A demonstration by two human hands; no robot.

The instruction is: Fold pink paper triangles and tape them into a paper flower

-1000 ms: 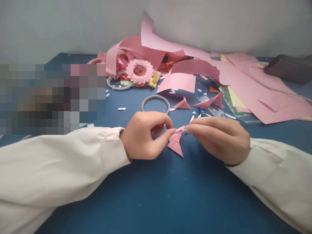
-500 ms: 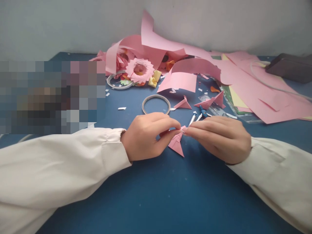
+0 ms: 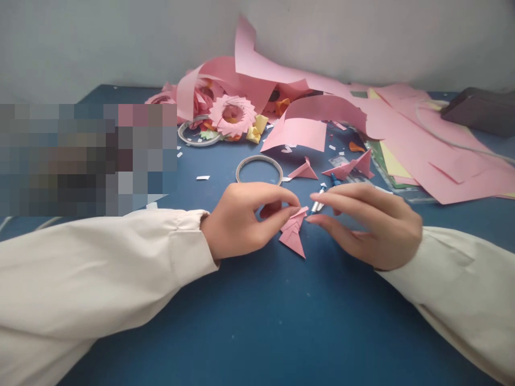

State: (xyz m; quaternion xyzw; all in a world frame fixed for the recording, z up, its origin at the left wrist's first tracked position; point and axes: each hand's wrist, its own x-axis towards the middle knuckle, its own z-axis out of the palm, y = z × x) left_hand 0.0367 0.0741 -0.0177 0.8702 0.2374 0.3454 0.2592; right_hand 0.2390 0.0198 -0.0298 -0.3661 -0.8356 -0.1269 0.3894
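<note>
Thumb and forefinger of the right hand (image 3: 376,228) have parted since the frame half a second ago, when they met the left fingertips beside the folded pink piece (image 3: 293,236); the left hand (image 3: 249,222) has barely shifted. Now the right fingers stand modestly spread, with nothing visible in the gap between them, and their tips are just to the right of the piece's upper corner without seeming to touch it. On the other side, the left thumb and forefinger are pinched together on the piece's upper edge, partly covering it, while its layered folds and pointed lower end show below the fingertips. Whether that lower end rests on the blue tabletop (image 3: 257,321) or hangs just above it cannot be told. Behind the right fingertips lies a slender white-and-blue item (image 3: 319,198), partly hidden, and a narrow ring (image 3: 259,158) sits directly beyond the left hand. Farther off, a small folded pink paper (image 3: 304,169) and a larger folded one (image 3: 356,166) rest near each other, apart from both hands. A pleated pink wreath (image 3: 246,119) lies toward the back, and broad pink sheets (image 3: 442,155) spread over the right side.
</note>
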